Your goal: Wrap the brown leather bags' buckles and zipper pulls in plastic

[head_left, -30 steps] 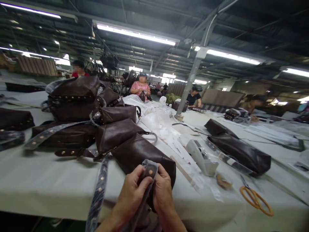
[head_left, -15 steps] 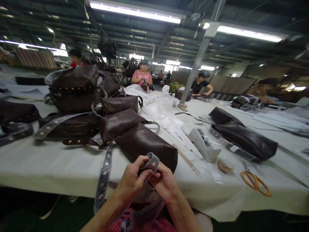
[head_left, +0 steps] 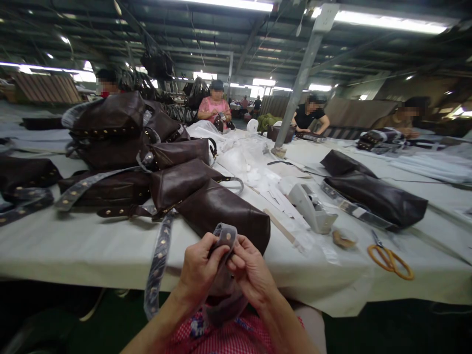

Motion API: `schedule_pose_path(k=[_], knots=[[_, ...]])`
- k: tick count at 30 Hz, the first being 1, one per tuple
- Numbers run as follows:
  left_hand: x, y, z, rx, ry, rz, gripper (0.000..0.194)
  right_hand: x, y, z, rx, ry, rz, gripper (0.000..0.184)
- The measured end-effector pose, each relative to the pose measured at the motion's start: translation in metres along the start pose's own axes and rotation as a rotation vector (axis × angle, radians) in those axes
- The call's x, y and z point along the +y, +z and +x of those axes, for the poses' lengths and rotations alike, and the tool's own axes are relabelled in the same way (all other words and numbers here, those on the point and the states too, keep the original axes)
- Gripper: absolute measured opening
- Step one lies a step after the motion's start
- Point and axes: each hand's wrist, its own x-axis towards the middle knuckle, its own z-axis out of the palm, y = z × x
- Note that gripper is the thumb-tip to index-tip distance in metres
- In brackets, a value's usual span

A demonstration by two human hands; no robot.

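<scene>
Both the left hand [head_left: 197, 265] and the right hand [head_left: 253, 273] are clamping their fingers on a film-wrapped strap [head_left: 227, 236], holding it around the near edge of the tabletop [head_left: 317, 275]. White cover [head_left: 84, 248] is showing near left; brown bags [head_left: 224, 211] are crowding beyond, scissors [head_left: 389, 254] are lying right, and ceiling lights [head_left: 391, 20] are glowing.

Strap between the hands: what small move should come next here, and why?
Probably a gentle smoothing of the curled strap by the right hand while the left hand steadies it. The strap bends over in a loop instead of lying flat, the left hand grips one side, and the right hand's fingertips are close by on the other.
</scene>
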Motion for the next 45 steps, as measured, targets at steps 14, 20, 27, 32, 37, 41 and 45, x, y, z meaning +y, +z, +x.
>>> schedule_pose_path(k=[14,20,27,32,37,41,45], knots=[[0.007,-0.006,0.015,-0.347,-0.391,-0.472,0.042,-0.032,-0.015,0.003,-0.492,-1.031,-1.703,0.056],[0.003,-0.007,0.015,-0.412,-0.417,-0.518,0.042,-0.036,-0.017,0.005,-0.568,-1.053,-1.828,0.049],[0.007,-0.003,0.015,-0.485,-0.454,-0.621,0.041,-0.017,-0.034,0.017,-0.289,-1.175,-1.601,0.039],[0.008,0.002,0.005,-0.533,-0.412,-0.723,0.04,-0.012,-0.028,0.011,-0.046,-0.86,-1.234,0.033],[-0.001,0.006,0.001,-0.504,-0.328,-0.655,0.043,-0.005,-0.004,0.009,0.109,-0.488,-0.621,0.023],[-0.005,0.004,0.002,-0.411,-0.133,-0.447,0.025,0.002,0.012,0.011,0.12,-0.229,-0.167,0.018],[-0.003,0.001,0.001,-0.313,0.011,-0.268,0.005,0.007,0.016,0.009,0.088,-0.095,0.0,0.023]])
